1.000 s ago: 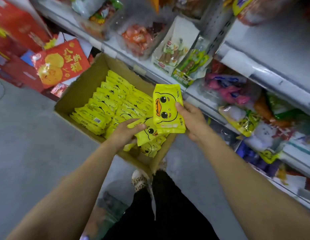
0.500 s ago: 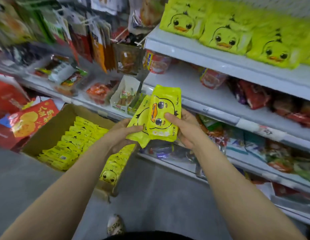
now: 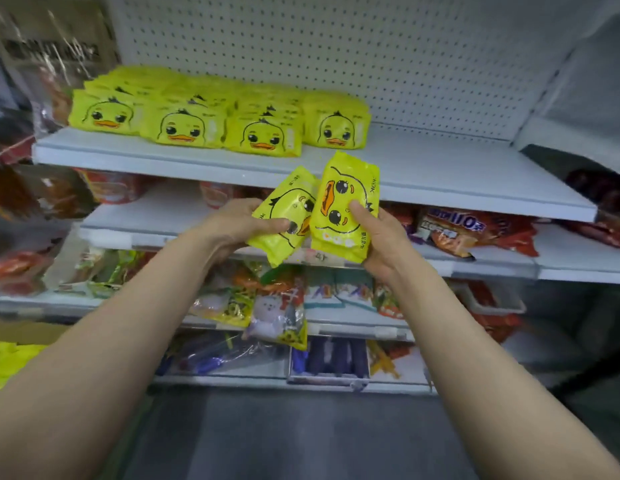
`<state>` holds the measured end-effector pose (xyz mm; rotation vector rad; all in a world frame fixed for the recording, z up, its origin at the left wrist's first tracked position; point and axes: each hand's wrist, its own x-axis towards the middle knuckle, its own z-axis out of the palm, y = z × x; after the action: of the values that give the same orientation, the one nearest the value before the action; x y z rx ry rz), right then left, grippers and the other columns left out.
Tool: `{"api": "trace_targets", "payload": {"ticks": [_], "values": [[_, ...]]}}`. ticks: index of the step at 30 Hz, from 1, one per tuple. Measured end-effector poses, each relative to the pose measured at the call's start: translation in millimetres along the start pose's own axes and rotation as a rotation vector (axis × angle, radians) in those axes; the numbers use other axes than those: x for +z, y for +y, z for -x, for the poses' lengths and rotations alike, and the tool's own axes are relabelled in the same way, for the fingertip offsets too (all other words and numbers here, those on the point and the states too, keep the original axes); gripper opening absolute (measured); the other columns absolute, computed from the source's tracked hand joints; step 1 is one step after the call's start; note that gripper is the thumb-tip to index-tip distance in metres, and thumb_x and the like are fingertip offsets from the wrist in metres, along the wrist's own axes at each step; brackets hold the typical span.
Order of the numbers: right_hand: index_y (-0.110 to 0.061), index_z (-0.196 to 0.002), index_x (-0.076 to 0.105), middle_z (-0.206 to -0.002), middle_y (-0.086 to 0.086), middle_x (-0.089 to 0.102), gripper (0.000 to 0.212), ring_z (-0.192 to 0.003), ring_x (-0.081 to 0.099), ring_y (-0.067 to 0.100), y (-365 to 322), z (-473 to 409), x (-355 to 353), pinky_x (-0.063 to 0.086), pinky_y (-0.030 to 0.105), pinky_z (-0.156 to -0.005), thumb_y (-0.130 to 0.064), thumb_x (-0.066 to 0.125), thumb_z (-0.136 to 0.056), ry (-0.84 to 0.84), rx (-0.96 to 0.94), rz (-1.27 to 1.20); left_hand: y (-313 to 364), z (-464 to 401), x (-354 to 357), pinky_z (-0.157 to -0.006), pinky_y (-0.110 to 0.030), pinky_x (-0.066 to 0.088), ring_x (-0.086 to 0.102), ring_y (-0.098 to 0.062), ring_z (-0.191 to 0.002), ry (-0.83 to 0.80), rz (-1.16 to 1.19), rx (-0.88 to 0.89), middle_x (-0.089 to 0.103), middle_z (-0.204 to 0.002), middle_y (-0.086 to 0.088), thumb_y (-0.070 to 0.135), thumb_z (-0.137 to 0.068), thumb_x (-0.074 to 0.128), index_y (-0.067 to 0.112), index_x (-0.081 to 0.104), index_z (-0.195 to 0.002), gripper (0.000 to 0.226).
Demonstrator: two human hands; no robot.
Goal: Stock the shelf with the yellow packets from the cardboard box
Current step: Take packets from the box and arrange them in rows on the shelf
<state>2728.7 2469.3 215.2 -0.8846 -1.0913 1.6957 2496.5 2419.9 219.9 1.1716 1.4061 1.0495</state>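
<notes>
- Holding one glossy yellow plastic packet printed with a duck face apiece, both hands sit close together at mid-height in front of the shelving.
- The left hand (image 3: 237, 221) grips the tilted left packet (image 3: 284, 216), thumb lying across its front and fingers curled behind it.
- The right hand (image 3: 378, 233) pinches the right packet (image 3: 346, 206), which stands nearly upright with its duck face turned sideways; the thumb presses on the front, and this packet overlaps the edge of the other one.
- A second ago the hands were down over the cardboard box, the left one just lifting its packet out; since then both have risen and the view has swung up to the shelves. My reading is that picking is done for this pair and placing is the step at hand.
- Just above and beyond the packets lies the white metal top shelf (image 3: 457, 168), backed by white pegboard.
- On its left part, stacked rows of matching yellow duck packets (image 3: 218, 116) already fill the space; the right part, directly above the hands, is bare and looks like the likely spot.
- At the far left edge, low down, a blurred yellow patch (image 3: 7, 358) is probably the packets left in the box, though too unclear to be sure.
</notes>
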Motion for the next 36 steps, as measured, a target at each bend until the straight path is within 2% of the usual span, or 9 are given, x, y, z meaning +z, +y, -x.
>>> {"api": "trace_targets", "payload": {"ticks": [4, 8, 10, 12, 15, 20, 23, 28, 36], "values": [[-0.002, -0.130, 0.057, -0.119, 0.019, 0.069, 0.049, -0.107, 0.067, 0.036, -45.7, -1.2, -48.9, 0.058, 0.052, -0.083, -0.013, 0.068, -0.083, 0.056, -0.074, -0.047, 43.4, -33.9, 41.6, -0.079, -0.036, 0.057, 0.070, -0.027, -0.094, -0.010, -0.096, -0.022, 0.073, -0.102, -0.012, 0.012, -0.076, 0.080, 0.005, 0.063, -0.111, 0.040], [-0.007, -0.122, 0.061, -0.115, 0.017, 0.071, 0.039, -0.103, 0.069, 0.036, -80.7, -12.2, -85.5, 0.056, 0.058, -0.083, -0.008, 0.069, -0.084, 0.119, -0.126, -0.065, 84.1, -73.3, 57.1, -0.088, -0.063, 0.050, 0.070, -0.037, -0.091, -0.066, -0.276, -0.055, 0.074, -0.096, -0.012, 0.031, -0.056, 0.093, 0.015, 0.062, -0.110, 0.064], [-0.008, -0.119, 0.063, -0.114, 0.017, 0.071, 0.035, -0.103, 0.069, 0.036, -94.7, -20.8, -98.0, 0.055, 0.059, -0.084, -0.007, 0.069, -0.084, 0.148, -0.156, -0.068, 99.5, -95.6, 64.8, -0.083, -0.043, 0.057, 0.068, -0.026, -0.086, -0.079, -0.344, -0.032, 0.069, -0.099, -0.004, 0.025, -0.068, 0.087, 0.018, 0.057, -0.118, 0.059], [-0.009, -0.114, 0.064, -0.113, 0.017, 0.072, 0.029, -0.103, 0.069, 0.036, -107.7, -31.1, -106.5, 0.056, 0.057, -0.084, -0.005, 0.069, -0.086, 0.166, -0.180, -0.062, 110.1, -121.8, 68.2, -0.084, -0.026, 0.050, 0.061, -0.019, -0.100, -0.068, -0.419, 0.007, 0.059, -0.125, -0.002, 0.019, -0.076, 0.081, 0.017, 0.049, -0.133, 0.066], [-0.011, -0.109, 0.066, -0.112, 0.014, 0.073, 0.023, -0.101, 0.070, 0.033, -122.9, -53.5, -114.7, 0.059, 0.051, -0.082, -0.005, 0.068, -0.087, 0.189, -0.223, -0.030, 113.5, -164.9, 61.8, -0.107, -0.034, 0.035, 0.037, -0.025, -0.137, -0.043, -0.556, 0.033, 0.038, -0.150, -0.004, 0.029, -0.068, 0.087, 0.014, 0.040, -0.144, 0.090], [-0.007, -0.117, 0.065, -0.112, 0.013, 0.073, 0.032, -0.098, 0.072, 0.030, -140.0, -107.2, -113.4, 0.060, 0.048, -0.080, -0.007, 0.070, -0.085, 0.201, -0.255, -0.010, 125.8, -222.7, 43.0, -0.093, -0.028, 0.038, 0.049, -0.018, -0.116, -0.094, -0.749, 0.096, 0.054, -0.127, 0.001, 0.028, -0.067, 0.088, 0.016, 0.056, -0.128, 0.069], [-0.009, -0.114, 0.066, -0.108, 0.012, 0.074, 0.030, -0.094, 0.072, 0.028, -146.9, -141.4, -109.2, 0.060, 0.048, -0.078, -0.006, 0.070, -0.085, 0.165, -0.256, 0.014, 134.2, -253.9, 28.3, -0.092, -0.030, 0.042, 0.050, -0.021, -0.117, -0.038, -0.941, 0.173, 0.052, -0.130, -0.002, 0.037, -0.066, 0.087, 0.019, 0.053, -0.122, 0.068], [-0.006, -0.119, 0.064, -0.109, 0.013, 0.074, 0.043, -0.099, 0.071, 0.033, -150.6, -188.2, -106.6, 0.058, 0.052, -0.081, -0.010, 0.075, -0.078, 0.125, -0.250, 0.040, 139.2, -286.0, 9.4, -0.074, -0.029, 0.037, 0.047, -0.019, -0.097, -0.006, -1.080, 0.229, 0.051, -0.118, 0.000, 0.035, -0.069, 0.085, 0.023, 0.048, -0.122, 0.066], [-0.002, -0.123, 0.062, -0.112, 0.016, 0.072, 0.044, -0.100, 0.070, 0.034, -155.3, -221.1, -114.0, 0.059, 0.050, -0.080, -0.008, 0.073, -0.081, 0.031, -0.211, 0.079, 130.1, -306.6, 11.3, -0.082, -0.032, 0.040, 0.047, -0.022, -0.106, 0.162, -1.139, 0.380, 0.049, -0.104, 0.002, 0.035, -0.064, 0.086, 0.027, 0.055, -0.127, 0.070]]}}
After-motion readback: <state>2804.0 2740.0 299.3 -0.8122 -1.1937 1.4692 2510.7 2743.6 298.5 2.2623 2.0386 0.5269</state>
